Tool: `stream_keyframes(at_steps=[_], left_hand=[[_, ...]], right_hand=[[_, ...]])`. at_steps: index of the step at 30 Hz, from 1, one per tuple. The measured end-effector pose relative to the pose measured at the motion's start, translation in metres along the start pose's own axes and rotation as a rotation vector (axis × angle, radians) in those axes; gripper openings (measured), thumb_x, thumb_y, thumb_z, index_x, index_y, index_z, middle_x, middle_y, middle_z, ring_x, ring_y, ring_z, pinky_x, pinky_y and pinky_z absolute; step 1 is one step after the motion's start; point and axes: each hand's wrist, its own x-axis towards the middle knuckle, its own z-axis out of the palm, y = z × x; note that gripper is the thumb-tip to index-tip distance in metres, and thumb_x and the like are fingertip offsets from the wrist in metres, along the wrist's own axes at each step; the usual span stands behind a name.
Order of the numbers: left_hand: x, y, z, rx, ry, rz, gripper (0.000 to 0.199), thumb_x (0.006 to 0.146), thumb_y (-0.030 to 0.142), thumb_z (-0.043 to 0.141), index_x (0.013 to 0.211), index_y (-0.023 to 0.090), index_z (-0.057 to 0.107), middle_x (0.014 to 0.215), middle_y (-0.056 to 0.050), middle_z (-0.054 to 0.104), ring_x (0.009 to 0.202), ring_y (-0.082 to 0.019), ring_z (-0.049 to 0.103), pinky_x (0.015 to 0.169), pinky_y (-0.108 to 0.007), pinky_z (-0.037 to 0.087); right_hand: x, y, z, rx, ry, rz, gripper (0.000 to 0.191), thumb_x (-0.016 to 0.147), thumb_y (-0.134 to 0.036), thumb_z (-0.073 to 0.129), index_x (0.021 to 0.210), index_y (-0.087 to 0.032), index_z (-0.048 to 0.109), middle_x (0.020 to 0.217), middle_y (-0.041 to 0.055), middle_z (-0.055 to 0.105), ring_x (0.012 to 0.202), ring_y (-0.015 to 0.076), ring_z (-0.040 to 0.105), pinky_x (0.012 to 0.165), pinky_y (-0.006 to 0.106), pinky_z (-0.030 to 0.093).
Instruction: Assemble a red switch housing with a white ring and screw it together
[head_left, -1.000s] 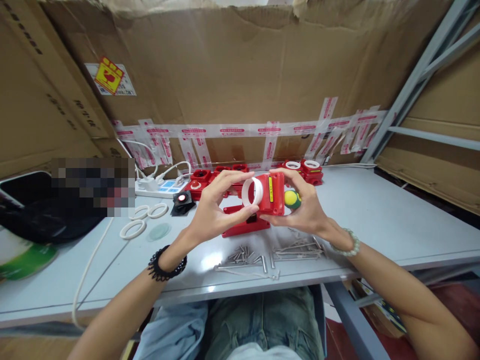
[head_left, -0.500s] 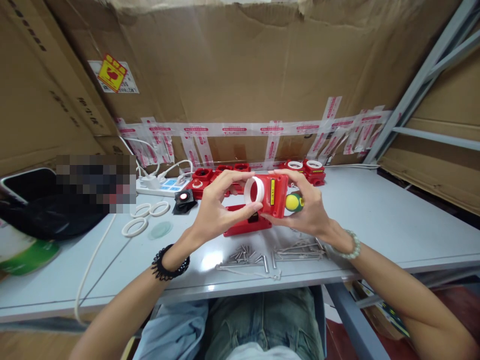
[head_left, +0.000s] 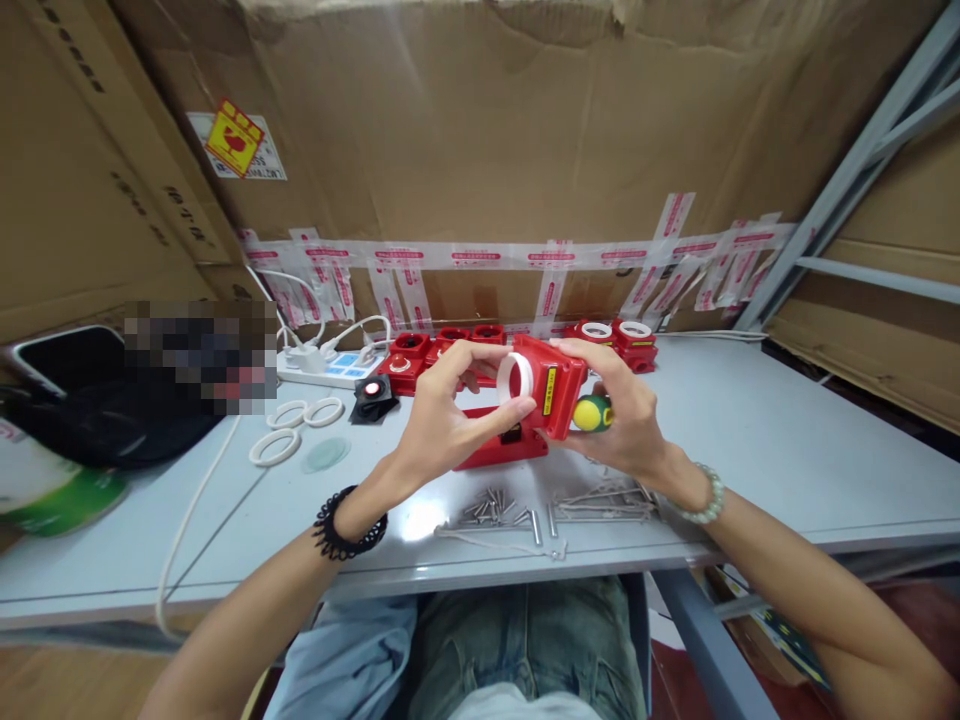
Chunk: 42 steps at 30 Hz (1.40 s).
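Left hand [head_left: 454,405] pinches a white ring [head_left: 528,375] between thumb and fingers, while the right hand [head_left: 619,410] grips a red housing [head_left: 568,400] by its flanged end, with a green-and-yellow handle [head_left: 592,413] tucked toward the palm. Ring and housing are held together in the air above the worktop [head_left: 750,430]; how deep the ring sits in the housing cannot be made out.

Beneath them a red part [head_left: 502,456] lies on the worktop, partly covered by the left hand. Nearer the front edge lie a pile of small metal screws [head_left: 493,508] and, to its right, a bunch of thin metal rods [head_left: 607,503]. At left are three loose white rings [head_left: 274,463], a clear disc [head_left: 326,456] just beside them and a small black piece [head_left: 373,408]. Farther back stand a white power strip [head_left: 330,370] and a row of red parts [head_left: 403,378], some of it hidden by the left hand.

The held housing lies on its side: its ringed opening faces left and somewhat toward the camera, its flange right. The axis through the ring runs roughly left to right; the flange's long side is nearly upright, like the yellow label [head_left: 550,391].
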Motion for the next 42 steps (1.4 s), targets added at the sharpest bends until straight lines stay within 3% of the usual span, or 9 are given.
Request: stream_keyframes(at_steps=[7, 16, 22, 25, 27, 31, 35, 39, 42], left_hand=[[0.001, -0.001, -0.002, -0.004, -0.015, 0.080, 0.043, 0.077, 0.037, 0.077, 0.113, 0.021, 0.062, 0.109, -0.008, 0.066, 0.096, -0.021, 0.062, 0.083, -0.036, 0.053], [0.002, 0.006, -0.008, -0.075, -0.233, 0.249, 0.062, 0.084, 0.029, 0.071, 0.140, 0.030, 0.046, 0.148, -0.009, 0.045, 0.137, -0.029, 0.041, 0.113, -0.050, 0.038], [0.002, 0.003, -0.010, -0.021, -0.141, 0.196, 0.041, 0.084, 0.027, 0.069, 0.125, 0.028, 0.061, 0.123, -0.008, 0.061, 0.118, -0.025, 0.055, 0.104, -0.046, 0.047], [0.003, 0.002, -0.012, -0.051, -0.256, 0.247, 0.056, 0.082, 0.024, 0.070, 0.136, 0.030, 0.052, 0.139, -0.009, 0.053, 0.131, -0.027, 0.047, 0.112, -0.048, 0.039], [0.004, 0.003, -0.011, -0.037, -0.224, 0.215, 0.064, 0.081, 0.028, 0.071, 0.140, 0.030, 0.046, 0.145, -0.009, 0.048, 0.134, -0.029, 0.044, 0.111, -0.048, 0.040], [0.004, 0.006, -0.011, 0.056, -0.126, 0.160, 0.046, 0.082, 0.029, 0.071, 0.126, 0.025, 0.058, 0.123, -0.009, 0.061, 0.116, -0.026, 0.057, 0.100, -0.045, 0.048], [0.004, 0.005, -0.013, 0.008, -0.258, 0.227, 0.056, 0.082, 0.027, 0.070, 0.134, 0.027, 0.050, 0.140, -0.010, 0.051, 0.132, -0.029, 0.045, 0.110, -0.048, 0.040], [0.003, 0.003, -0.014, 0.043, -0.146, 0.125, 0.050, 0.082, 0.032, 0.071, 0.128, 0.026, 0.054, 0.130, -0.011, 0.057, 0.116, -0.027, 0.057, 0.099, -0.045, 0.049], [0.004, 0.003, -0.015, 0.074, -0.224, 0.196, 0.044, 0.083, 0.025, 0.068, 0.126, 0.025, 0.057, 0.130, -0.010, 0.058, 0.122, -0.027, 0.054, 0.103, -0.045, 0.045]], right_hand=[[0.001, 0.000, -0.001, 0.064, -0.015, 0.094, 0.076, 0.065, -0.037, 0.082, 0.132, -0.025, 0.048, 0.123, 0.0114, 0.065, 0.111, 0.0295, 0.064, 0.089, 0.044, 0.057], [0.008, -0.001, -0.006, 0.287, -0.089, 0.314, 0.078, 0.057, -0.038, 0.085, 0.125, -0.020, 0.051, 0.119, 0.0092, 0.066, 0.104, 0.0254, 0.066, 0.092, 0.040, 0.055], [0.008, -0.004, -0.005, 0.290, -0.104, 0.307, 0.077, 0.056, -0.036, 0.086, 0.123, -0.020, 0.053, 0.118, 0.0097, 0.067, 0.103, 0.0252, 0.067, 0.093, 0.040, 0.055], [0.006, -0.001, -0.004, 0.264, -0.095, 0.296, 0.076, 0.057, -0.039, 0.085, 0.124, -0.020, 0.052, 0.120, 0.0099, 0.066, 0.106, 0.0261, 0.066, 0.095, 0.042, 0.054], [0.005, -0.001, -0.003, 0.249, -0.091, 0.295, 0.077, 0.058, -0.040, 0.084, 0.125, -0.021, 0.052, 0.120, 0.0096, 0.066, 0.106, 0.0261, 0.066, 0.094, 0.042, 0.054], [0.004, -0.001, -0.001, 0.228, -0.090, 0.277, 0.075, 0.059, -0.038, 0.084, 0.125, -0.023, 0.052, 0.119, 0.0083, 0.066, 0.101, 0.0243, 0.067, 0.087, 0.040, 0.056], [0.004, -0.001, -0.002, 0.248, -0.065, 0.309, 0.075, 0.059, -0.041, 0.085, 0.124, -0.022, 0.052, 0.119, 0.0087, 0.065, 0.104, 0.0251, 0.065, 0.092, 0.042, 0.055], [0.004, -0.001, -0.002, 0.249, -0.060, 0.319, 0.074, 0.059, -0.041, 0.084, 0.123, -0.022, 0.052, 0.119, 0.0087, 0.065, 0.102, 0.0247, 0.066, 0.091, 0.041, 0.055], [0.004, -0.001, -0.001, 0.250, -0.067, 0.315, 0.074, 0.059, -0.040, 0.085, 0.122, -0.022, 0.052, 0.119, 0.0090, 0.066, 0.103, 0.0249, 0.066, 0.092, 0.042, 0.054]])
